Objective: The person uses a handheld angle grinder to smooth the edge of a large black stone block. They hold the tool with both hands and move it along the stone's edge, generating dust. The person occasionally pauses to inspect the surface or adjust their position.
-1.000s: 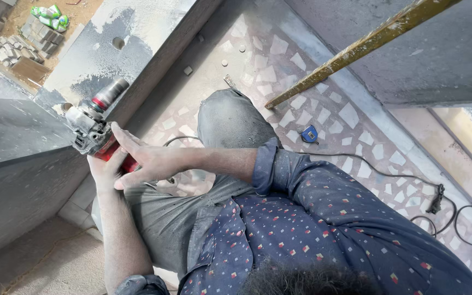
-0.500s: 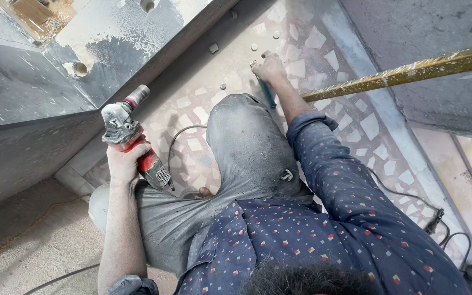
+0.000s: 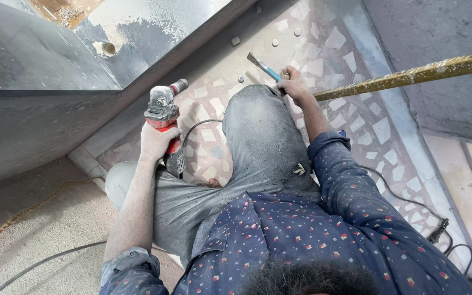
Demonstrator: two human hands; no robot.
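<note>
My left hand (image 3: 157,143) grips a red and grey angle grinder (image 3: 164,112), held upright over the patterned floor beside my left knee. Its black cord (image 3: 200,124) loops down behind it. My right hand (image 3: 294,84) is stretched forward past my right knee and is closed on a chisel (image 3: 263,68) with a blue handle and a flat metal tip pointing up-left. I crouch in dusty grey trousers and a dark dotted shirt.
A grey concrete wall (image 3: 34,109) with a round hole (image 3: 108,49) stands to the left. A rusty yellow bar (image 3: 411,75) crosses at the upper right. The floor (image 3: 350,120) is mosaic stone chips; small round pieces (image 3: 275,42) lie ahead. A cable (image 3: 405,202) trails at right.
My right hand left the grinder, reached forward to the floor and picked up the blue-handled chisel. My left hand kept the grinder and lowered it beside my knee.
</note>
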